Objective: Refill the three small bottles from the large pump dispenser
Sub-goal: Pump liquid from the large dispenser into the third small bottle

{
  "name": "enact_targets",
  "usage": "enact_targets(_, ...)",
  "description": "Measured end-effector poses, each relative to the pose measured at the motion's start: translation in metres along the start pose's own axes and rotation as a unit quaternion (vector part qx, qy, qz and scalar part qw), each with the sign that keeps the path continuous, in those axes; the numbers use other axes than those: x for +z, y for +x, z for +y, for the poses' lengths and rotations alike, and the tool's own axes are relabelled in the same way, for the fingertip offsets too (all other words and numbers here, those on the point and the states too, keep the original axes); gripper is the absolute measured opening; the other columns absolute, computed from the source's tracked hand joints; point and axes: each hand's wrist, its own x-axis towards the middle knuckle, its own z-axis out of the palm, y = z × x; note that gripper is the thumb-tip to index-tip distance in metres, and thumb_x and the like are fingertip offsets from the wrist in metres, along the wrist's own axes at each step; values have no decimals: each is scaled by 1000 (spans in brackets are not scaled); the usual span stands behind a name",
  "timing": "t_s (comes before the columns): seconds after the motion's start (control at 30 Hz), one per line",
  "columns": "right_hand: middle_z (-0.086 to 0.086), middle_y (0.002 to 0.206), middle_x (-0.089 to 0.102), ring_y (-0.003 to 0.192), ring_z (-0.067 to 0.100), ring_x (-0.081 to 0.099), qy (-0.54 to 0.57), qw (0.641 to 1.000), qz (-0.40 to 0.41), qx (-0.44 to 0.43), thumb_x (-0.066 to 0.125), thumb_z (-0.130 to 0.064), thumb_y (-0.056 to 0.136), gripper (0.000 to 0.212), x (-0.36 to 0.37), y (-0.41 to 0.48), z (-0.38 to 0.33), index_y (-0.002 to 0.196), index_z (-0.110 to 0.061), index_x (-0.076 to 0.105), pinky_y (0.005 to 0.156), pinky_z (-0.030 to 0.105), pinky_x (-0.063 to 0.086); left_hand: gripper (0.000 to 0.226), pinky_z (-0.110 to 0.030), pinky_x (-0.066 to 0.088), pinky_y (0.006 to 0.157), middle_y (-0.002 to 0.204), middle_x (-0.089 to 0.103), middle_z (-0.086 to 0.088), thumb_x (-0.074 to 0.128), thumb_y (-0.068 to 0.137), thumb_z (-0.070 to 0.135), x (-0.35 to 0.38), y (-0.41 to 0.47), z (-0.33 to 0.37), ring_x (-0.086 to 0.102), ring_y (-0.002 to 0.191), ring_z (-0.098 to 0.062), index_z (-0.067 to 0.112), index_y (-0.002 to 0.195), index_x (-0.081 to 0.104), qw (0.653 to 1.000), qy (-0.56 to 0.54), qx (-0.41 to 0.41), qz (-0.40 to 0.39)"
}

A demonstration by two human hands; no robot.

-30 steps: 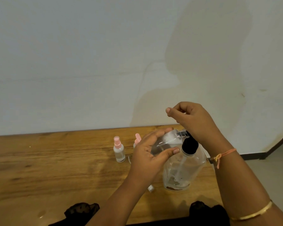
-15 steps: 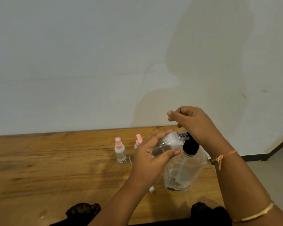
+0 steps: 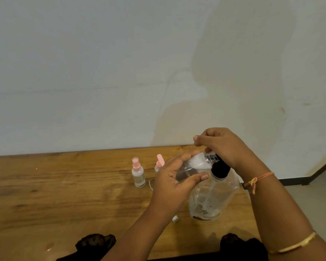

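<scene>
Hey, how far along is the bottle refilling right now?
Possibly done: two pink-capped bottles stand closed on the table, though how full they are is unclear. In hand: the left hand holds the third bottle, uncapped and tilted, with its neck at the pump of the dispenser. The right hand covers the pump. Left: finish this fill and cap it.

Varnished grainy wood table (image 3: pixel 64 194); clear glossy plastic dispenser (image 3: pixel 215 196), matt black collar (image 3: pixel 220 169); matt painted wall (image 3: pixel 102 72)
</scene>
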Motion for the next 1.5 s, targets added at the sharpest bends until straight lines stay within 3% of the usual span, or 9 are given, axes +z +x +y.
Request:
enact_targets(0.2, 11, 96, 68, 89, 28, 62, -27, 997, 31, -61, 54, -38, 89, 30, -1, -4, -11, 85, -11, 68, 72, 34, 48, 43, -12, 49, 82, 106, 66, 13, 78, 67, 24, -1, 1, 8, 59, 104, 2, 37, 106, 62, 999, 22, 24, 3)
enact_targets(0.37, 10, 93, 69, 77, 20, 58, -18, 1000, -2, -5, 56, -30, 89, 29, 0, 1, -2, 89, -3, 68, 63, 26, 42, 48, -25, 52, 89, 113, 66, 6, 81, 67, 27, 0, 0, 3, 60, 109, -7, 33, 111, 64, 1000, 20, 8, 2)
enact_targets(0.47, 23, 102, 66, 75, 23, 54, -18, 1000, -14, 19, 59, -30, 86, 35, 0, 2, 3, 93, 3, 66, 69, 30, 41, 47, -15, 50, 84, 113, 65, 4, 79, 67, 18, 1, -2, 4, 60, 107, -2, 32, 109, 63, 1000, -1, -3, 4)
enact_targets(0.67, 14, 91, 67, 81, 29, 61, -18, 997, 55, -52, 55, -37, 89, 32, 0, -3, -6, 82, -8, 67, 61, 27, 42, 43, -19, 53, 83, 107, 66, 9, 75, 66, 24, 0, -1, 8, 60, 104, -2, 33, 107, 63, 1000, 8, 10, 8)
enact_targets(0.8, 8, 75, 61, 72, 21, 56, -25, 994, 73, -81, 58, -36, 88, 31, 1, -3, -12, 82, -7, 65, 63, 28, 43, 44, -18, 51, 87, 107, 66, 14, 78, 68, 25, -1, 0, 9, 58, 105, 2, 36, 107, 62, 999, 30, 24, 15)
enact_targets(0.9, 14, 90, 67, 81, 29, 61, -27, 997, 53, -54, 57, -34, 89, 29, 0, -1, -8, 84, -8, 67, 64, 28, 43, 43, -11, 49, 82, 109, 65, 9, 75, 67, 22, -1, -1, 12, 57, 104, 5, 32, 108, 62, 1000, 16, 16, 9)
enact_targets(1.07, 22, 98, 66, 77, 25, 57, -37, 999, 4, 18, 62, -28, 85, 29, 1, 5, 2, 86, 2, 65, 62, 28, 40, 46, -10, 50, 79, 111, 64, 2, 74, 71, 2, 2, -3, 8, 61, 102, 2, 28, 107, 62, 1000, -19, -12, 8)
enact_targets(1.37, 16, 91, 66, 80, 27, 61, -12, 995, 70, -64, 58, -38, 87, 34, -1, -5, -10, 85, -5, 65, 61, 26, 42, 42, -10, 50, 77, 107, 64, 7, 73, 67, 18, 2, -2, 15, 60, 99, 4, 30, 105, 62, 1000, -13, 14, 5)
enact_targets(1.5, 15, 92, 67, 78, 25, 60, -17, 998, 48, -40, 57, -35, 88, 30, 0, -5, -9, 84, -7, 66, 60, 25, 42, 42, -10, 50, 78, 107, 65, 4, 73, 67, 17, 1, -1, 14, 60, 100, 3, 29, 106, 62, 1000, -9, 16, 5)
